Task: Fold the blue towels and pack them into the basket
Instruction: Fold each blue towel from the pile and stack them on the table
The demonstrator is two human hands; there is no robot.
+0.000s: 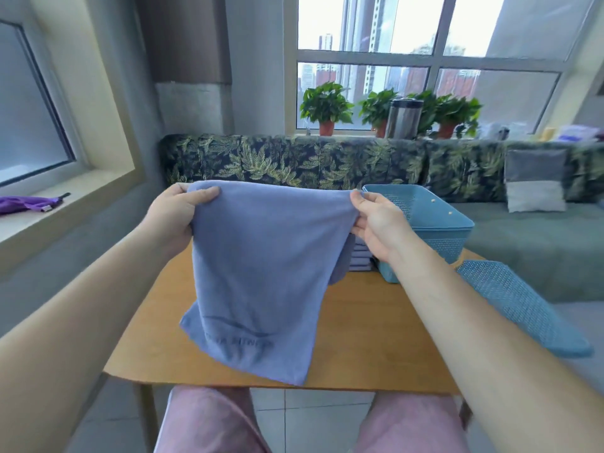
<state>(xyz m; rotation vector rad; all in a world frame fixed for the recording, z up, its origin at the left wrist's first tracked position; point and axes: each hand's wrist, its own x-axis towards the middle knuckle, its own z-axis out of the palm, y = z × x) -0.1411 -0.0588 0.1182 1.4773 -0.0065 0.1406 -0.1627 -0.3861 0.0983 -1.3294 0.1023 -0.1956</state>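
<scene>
I see the blue towel (pixel 261 256) held up in the air just left of the basket (pixel 434 223), its top edge stretched between both hands and the rest hanging loose. My left hand (pixel 176 217) grips the corner farthest from the basket, thumb over the near face and fingers curled behind. My right hand (pixel 376 223) pinches the corner nearest the basket's left rim between thumb and fingertips. A stack of folded towels (pixel 361 259) sits just left of the basket, mostly hidden behind the towel and my right hand. Both stand on the wooden table (pixel 376 338). The perforated lid (pixel 523 305) lies right of the basket, nearer me. Behind the basket runs a leaf-print sofa (pixel 294 161).
</scene>
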